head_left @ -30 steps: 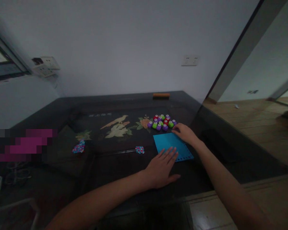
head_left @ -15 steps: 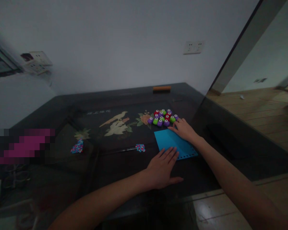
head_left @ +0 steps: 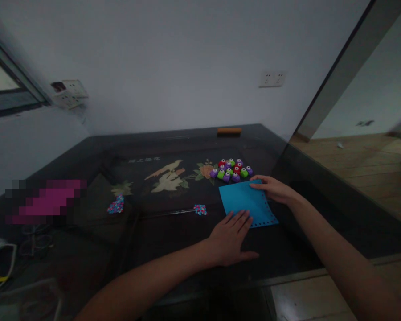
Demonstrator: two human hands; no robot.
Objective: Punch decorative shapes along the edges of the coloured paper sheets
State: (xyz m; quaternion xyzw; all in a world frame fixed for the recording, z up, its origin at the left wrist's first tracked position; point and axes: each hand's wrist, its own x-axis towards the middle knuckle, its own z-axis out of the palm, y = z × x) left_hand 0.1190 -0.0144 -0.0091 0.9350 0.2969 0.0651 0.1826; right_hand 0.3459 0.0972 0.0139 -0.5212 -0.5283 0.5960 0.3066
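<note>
A blue sheet lies on the dark table, with small holes punched along its right and near edges. My left hand rests flat on its near left part, fingers stretched out and thumb apart. At the far right corner, my right hand has its thumb and fingers closed on the sheet's edge. Just beyond the sheet sits a cluster of red, green and purple pieces with eye-like tops. To the left lies a small heap of pink, blue and white beads.
Another bead heap lies farther left on the table, near a blurred magenta thing. An orange-brown bar sits by the back edge. A bird and flower picture decorates the tabletop. The wall holds sockets.
My right hand has shifted from beside the cluster to the sheet's far right corner and closed on it. My left hand stays flat on the sheet. The view has tilted slightly.
</note>
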